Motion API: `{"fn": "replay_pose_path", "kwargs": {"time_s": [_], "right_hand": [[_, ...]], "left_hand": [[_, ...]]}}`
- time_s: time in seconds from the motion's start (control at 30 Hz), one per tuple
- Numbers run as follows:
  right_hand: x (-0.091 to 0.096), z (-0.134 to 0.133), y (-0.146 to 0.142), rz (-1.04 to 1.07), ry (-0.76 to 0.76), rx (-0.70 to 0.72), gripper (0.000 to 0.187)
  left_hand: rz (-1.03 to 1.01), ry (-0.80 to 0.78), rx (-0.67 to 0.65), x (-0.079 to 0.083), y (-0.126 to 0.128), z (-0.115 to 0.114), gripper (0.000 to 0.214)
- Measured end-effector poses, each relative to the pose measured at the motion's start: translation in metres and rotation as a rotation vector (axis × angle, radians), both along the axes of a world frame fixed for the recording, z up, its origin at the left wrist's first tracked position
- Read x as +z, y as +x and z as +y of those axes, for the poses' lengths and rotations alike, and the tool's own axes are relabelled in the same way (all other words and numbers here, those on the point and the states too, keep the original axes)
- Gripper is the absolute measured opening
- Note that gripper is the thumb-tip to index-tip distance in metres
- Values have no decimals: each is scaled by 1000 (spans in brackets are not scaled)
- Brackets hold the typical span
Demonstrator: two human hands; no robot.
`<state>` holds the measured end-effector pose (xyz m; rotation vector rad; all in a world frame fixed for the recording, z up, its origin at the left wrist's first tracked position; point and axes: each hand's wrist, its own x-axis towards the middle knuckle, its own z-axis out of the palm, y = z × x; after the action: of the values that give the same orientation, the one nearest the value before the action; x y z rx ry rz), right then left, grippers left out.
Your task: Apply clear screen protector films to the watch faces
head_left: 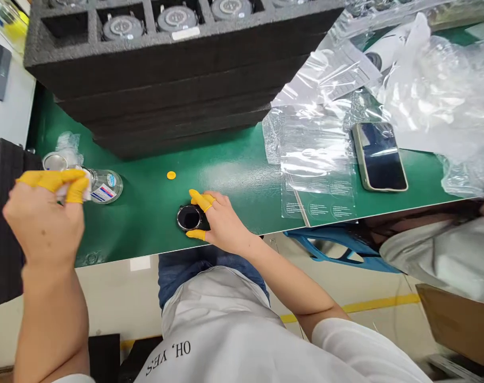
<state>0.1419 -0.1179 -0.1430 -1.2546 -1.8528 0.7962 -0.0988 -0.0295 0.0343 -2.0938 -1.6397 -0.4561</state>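
watch point(189, 217) in right hand point(226, 221), left hand point(46, 223) half-hiding perhaps cloth point(89, 184)

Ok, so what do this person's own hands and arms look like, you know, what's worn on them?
The left hand and right hand each wear snug yellow finger covers on the thumb and some fingers; the backs are bare. Both forearms are uncovered. The right sleeve is short and white; only a white edge of the left sleeve shows.

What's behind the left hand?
Past the left hand, a labelled clear bottle shows to its right and black foam to its left. The hand and its white cloth hide part of the bottle; anything directly behind is covered.
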Motion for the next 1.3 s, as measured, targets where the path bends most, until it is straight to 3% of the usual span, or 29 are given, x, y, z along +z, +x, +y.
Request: {"fn": "replay_pose_path", "kwargs": {"time_s": [0.07, 0.13, 0.2, 0.3, 0.43, 0.7, 0.97, 1.3], "right_hand": [[1, -1, 0, -10, -13, 1, 96], [2, -2, 1, -24, -21, 3, 95], [2, -2, 2, -34, -26, 6, 92], [4, -2, 3, -40, -39, 13, 92], [7, -1, 4, -32, -54, 14, 99], [4, 0, 2, -34, -57, 8, 97], [1, -1, 2, -36, -30, 3, 85], [2, -3, 5, -91, -40, 29, 73]], "left_hand": [[30, 55, -263, -26, 21, -28, 22], [41, -97, -524, -53, 43, -55, 10], [47, -213, -570, -77, 58, -73, 14], [28, -264, -459, -97, 63, -79, 19], [-9, -281, -423, -98, 62, -64, 18], [92, -363, -645, -99, 79, -41, 19], [117, -453, -770, -90, 77, -54, 24], [183, -388, -669, -83, 53, -71, 16]]}}
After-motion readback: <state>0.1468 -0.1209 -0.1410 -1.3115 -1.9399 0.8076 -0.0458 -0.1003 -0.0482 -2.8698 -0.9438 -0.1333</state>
